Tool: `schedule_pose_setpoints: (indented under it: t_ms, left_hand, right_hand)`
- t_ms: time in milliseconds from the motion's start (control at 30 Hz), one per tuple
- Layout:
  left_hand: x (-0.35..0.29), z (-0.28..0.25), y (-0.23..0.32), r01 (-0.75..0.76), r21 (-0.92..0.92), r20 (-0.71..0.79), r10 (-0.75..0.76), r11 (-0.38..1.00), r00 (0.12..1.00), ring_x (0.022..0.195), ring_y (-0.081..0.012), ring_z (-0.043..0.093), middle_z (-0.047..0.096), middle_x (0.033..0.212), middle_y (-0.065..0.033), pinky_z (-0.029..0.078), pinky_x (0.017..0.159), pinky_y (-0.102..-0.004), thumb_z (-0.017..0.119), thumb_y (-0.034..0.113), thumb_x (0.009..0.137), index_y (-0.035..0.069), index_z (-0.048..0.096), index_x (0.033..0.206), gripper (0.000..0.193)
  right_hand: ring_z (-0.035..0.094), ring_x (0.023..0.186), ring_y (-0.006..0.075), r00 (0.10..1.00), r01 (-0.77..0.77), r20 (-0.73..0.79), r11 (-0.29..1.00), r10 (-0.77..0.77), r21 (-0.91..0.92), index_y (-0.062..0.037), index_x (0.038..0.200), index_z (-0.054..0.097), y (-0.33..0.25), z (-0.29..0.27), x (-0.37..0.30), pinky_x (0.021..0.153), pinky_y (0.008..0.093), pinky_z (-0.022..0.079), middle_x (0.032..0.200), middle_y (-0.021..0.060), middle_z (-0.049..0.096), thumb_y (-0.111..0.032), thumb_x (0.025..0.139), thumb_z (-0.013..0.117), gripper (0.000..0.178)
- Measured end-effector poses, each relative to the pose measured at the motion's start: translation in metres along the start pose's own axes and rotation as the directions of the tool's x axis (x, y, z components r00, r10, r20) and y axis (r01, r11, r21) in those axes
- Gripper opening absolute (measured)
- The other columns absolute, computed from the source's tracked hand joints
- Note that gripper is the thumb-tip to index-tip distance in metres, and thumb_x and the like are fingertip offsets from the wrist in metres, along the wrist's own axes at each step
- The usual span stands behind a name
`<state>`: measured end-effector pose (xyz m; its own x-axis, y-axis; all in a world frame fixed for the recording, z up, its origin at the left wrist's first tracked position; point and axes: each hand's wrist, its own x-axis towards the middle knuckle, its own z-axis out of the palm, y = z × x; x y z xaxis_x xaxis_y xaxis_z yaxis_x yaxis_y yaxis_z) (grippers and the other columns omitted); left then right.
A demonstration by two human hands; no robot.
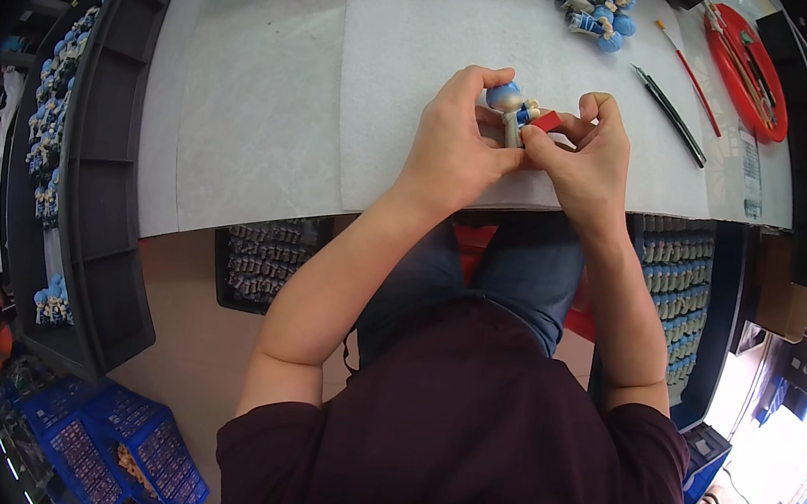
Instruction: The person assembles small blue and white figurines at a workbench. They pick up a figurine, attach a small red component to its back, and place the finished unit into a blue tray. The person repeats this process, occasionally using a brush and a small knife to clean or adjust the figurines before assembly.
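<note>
Over the near part of the white-covered table (pixel 273 85), my left hand (pixel 448 152) is closed around a small figurine (pixel 505 97) with a blue rounded head and a pale, blue-trimmed body. The figurine stays upright between thumb and fingers. My right hand (pixel 591 164) pinches a small red block (pixel 546 122) between thumb and fingers, right against the figurine's body. Whether the block is attached to the figurine I cannot tell. Parts of the figurine's lower body are hidden by my fingers.
Several blue-headed figurines (pixel 599 16) lie at the back. To the right are a black pen-like tool (pixel 672 119), a red-handled brush (pixel 694 84) and a red tray (pixel 783 115) of brushes. Black crates (pixel 106 175) stand left; a figurine-filled bin (pixel 717 321) sits below, right.
</note>
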<state>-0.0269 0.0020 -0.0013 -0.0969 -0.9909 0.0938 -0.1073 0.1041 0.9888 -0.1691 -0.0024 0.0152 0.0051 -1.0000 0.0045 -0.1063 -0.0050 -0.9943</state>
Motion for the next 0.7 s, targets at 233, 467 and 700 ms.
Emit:
schedule_pose_setpoints:
  t_ms: [233, 467, 700]
  left_hand:
    - [0.001, 0.0, -0.001, -0.037, 0.073, -0.005, 0.037, 0.997, 0.999, 0.087, -0.0178, 0.062, 0.06, 0.099, -0.0143, 0.056, 0.072, -0.0285, 0.08, 0.008, 0.066, -0.002, 0.043, 0.12, 0.066]
    - [-0.001, -0.002, -0.002, -0.004, -0.034, 0.009, 0.005, 0.999, 1.0, 0.088, -0.0176, 0.062, 0.061, 0.098, -0.0132, 0.055, 0.072, -0.0288, 0.081, 0.011, 0.066, -0.002, 0.043, 0.12, 0.068]
    - [0.0, -0.003, 0.007, 0.061, -0.069, 0.018, -0.06, 0.996, 0.998, 0.088, -0.0174, 0.061, 0.056, 0.106, -0.0134, 0.055, 0.074, -0.029, 0.082, 0.004, 0.063, -0.004, 0.041, 0.121, 0.072]
  right_hand:
    - [0.061, 0.076, 0.0148, 0.999, 0.031, -0.013, 0.999, -0.031, 0.042, -0.0051, 0.088, 0.031, 0.004, 0.0, 0.001, 0.063, 0.0259, 0.051, 0.082, 0.0154, 0.063, -0.001, 0.068, 0.066, 0.04]
    - [0.061, 0.08, 0.0156, 1.0, 0.022, -0.006, 0.995, -0.021, 0.093, -0.0044, 0.089, 0.03, 0.007, -0.001, 0.0, 0.068, 0.027, 0.052, 0.083, 0.0158, 0.063, 0.0, 0.068, 0.065, 0.041]
    - [0.063, 0.079, 0.0177, 0.998, 0.042, -0.039, 0.999, -0.041, 0.029, -0.0054, 0.09, 0.03, 0.01, -0.01, 0.005, 0.07, 0.0277, 0.053, 0.088, 0.0199, 0.063, 0.002, 0.071, 0.066, 0.041]
